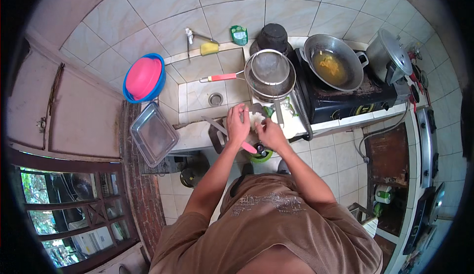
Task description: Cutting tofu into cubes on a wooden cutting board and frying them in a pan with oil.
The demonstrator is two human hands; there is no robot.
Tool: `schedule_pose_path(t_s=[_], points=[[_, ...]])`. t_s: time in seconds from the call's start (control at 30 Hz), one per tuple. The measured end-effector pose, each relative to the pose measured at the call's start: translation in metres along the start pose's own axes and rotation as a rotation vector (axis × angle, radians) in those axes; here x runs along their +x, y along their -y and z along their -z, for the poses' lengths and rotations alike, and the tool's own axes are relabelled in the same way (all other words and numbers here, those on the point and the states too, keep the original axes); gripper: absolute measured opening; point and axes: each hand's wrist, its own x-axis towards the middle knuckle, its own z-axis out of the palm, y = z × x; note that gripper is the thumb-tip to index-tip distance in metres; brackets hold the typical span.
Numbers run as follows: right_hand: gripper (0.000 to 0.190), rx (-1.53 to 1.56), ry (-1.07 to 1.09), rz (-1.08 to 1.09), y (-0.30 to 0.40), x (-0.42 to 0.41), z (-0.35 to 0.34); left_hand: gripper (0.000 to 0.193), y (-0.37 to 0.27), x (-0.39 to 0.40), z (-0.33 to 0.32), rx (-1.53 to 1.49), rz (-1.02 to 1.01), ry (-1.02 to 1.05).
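Note:
My left hand (238, 124) is at the left side of some pale shredded food (256, 118), its fingers bent; whether it grips any is unclear. From the right, the fingertips of my right hand (273, 136) pinch the edge of this food. Below both hands lies a dark board or tray (214, 137), largely covered by them. A knife with a pink handle (249, 147) lies across it under my left wrist, its blade (214, 124) pointing up and left. Close to my right hand is a white plate (292, 126) with green leaves or wrapping on it.
A sink (198, 92) lies beyond my hands. A red-handled strainer (272, 68) rests over a pan. On the black gas stove (333, 105) stands a wok (333, 63) with oil and fried food. To the left are a glass dish (153, 133) and a blue basin (162, 76).

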Motion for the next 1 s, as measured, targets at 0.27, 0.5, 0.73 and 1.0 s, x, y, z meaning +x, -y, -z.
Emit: schedule_pose_path(t_s=[0.27,0.5,0.73,1.0], points=[[0.038,0.065,0.329,0.091,-0.003,-0.01,0.02,0.051,-0.051,0.042,-0.038,-0.463,0.757,0.797],[0.038,0.055,0.064,0.081,0.013,-0.008,0.091,0.03,-0.033,0.028,-0.063,-0.724,0.64,0.893],[0.048,0.353,0.161,-0.176,-0.015,0.018,0.071,0.032,-0.038,0.032,-0.064,-0.654,0.704,0.857],[0.026,0.55,0.036,-0.258,-0.027,0.018,0.066,0.046,-0.04,0.032,-0.04,-0.596,0.581,0.795]])
